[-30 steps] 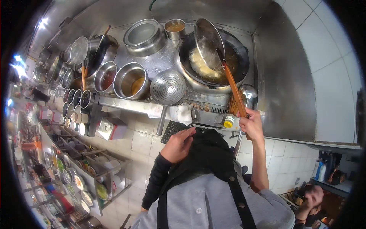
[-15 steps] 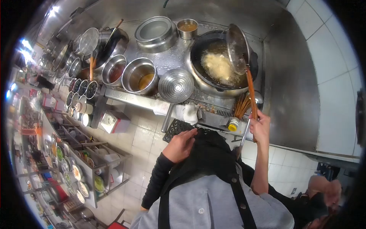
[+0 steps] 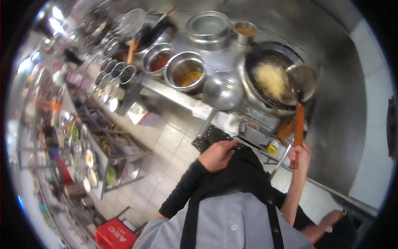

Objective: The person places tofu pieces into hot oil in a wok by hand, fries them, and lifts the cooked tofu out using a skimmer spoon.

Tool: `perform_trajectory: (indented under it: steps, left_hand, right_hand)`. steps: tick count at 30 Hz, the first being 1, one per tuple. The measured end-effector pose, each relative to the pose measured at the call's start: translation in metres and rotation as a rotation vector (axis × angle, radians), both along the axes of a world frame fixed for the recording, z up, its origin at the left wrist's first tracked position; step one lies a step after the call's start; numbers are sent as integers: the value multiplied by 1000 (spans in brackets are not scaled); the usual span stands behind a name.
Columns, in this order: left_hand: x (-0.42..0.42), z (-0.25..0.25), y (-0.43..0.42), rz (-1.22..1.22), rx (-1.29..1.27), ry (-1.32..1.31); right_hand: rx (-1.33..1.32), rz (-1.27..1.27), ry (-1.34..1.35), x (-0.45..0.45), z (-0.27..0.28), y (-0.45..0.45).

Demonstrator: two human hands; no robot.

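Observation:
My right hand (image 3: 302, 155) is closed round the wooden handle (image 3: 299, 126) of a round skimmer. The skimmer's head (image 3: 306, 82) lies over the right rim of a dark wok (image 3: 253, 56). Pale, battered-looking food (image 3: 270, 78) bubbles in the wok's oil, left of the skimmer. My left hand (image 3: 219, 155) rests at my waist against the black apron (image 3: 238, 170), its fingers extended and holding nothing. Ahead of it, a perforated metal ladle (image 3: 224, 90) lies across the stove edge, near a white cloth (image 3: 228, 122).
Metal pots, one with yellow liquid (image 3: 184, 70) and one with red (image 3: 158, 60), stand left of the wok. A yellow-capped bottle (image 3: 273, 146) sits beside a bamboo brush (image 3: 286, 129). A red crate (image 3: 116, 234) is lower left. Another person's arm (image 3: 325, 226) shows lower right.
The view has swung, shifting the stove rightward. The skimmer's head has gone from tilted up above the wok to lower and flatter at its right rim. My left hand stays at my waist.

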State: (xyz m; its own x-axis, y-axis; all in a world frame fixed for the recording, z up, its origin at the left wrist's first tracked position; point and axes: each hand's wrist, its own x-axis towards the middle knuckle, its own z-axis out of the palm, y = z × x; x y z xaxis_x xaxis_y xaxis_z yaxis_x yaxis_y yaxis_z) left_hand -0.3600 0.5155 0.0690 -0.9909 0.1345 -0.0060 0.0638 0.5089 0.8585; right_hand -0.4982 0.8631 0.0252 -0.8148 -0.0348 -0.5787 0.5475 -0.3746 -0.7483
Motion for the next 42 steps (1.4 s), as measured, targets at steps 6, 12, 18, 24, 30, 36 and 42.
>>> perform_trajectory:
  steps: [6, 12, 18, 24, 30, 36, 42]
  left_hand:
    - [-5, 10, 3, -35, -26, -76]
    - [-2, 4, 4, -21, -20, -81]
    - [-3, -1, 3, -15, -15, -68]
    - [-9, 6, 4, -13, -1, -79]
    - [-11, -2, 7, -29, -5, -52]
    - [-18, 7, 9, -58, -19, -71]
    - [-14, 4, 5, -27, -6, -44]
  right_hand:
    - [-326, 54, -16, -14, -17, -19]
    - [-380, 153, -15, -30, -16, -31]
    - [71, 240, 99, -22, 23, -32]
    - [466, 287, 219, -12, 33, -27]
    - [753, 288, 460, -6, 29, -25]
    - [421, 312, 259, 2, 65, -32]
    - [172, 294, 138, -5, 76, -25]
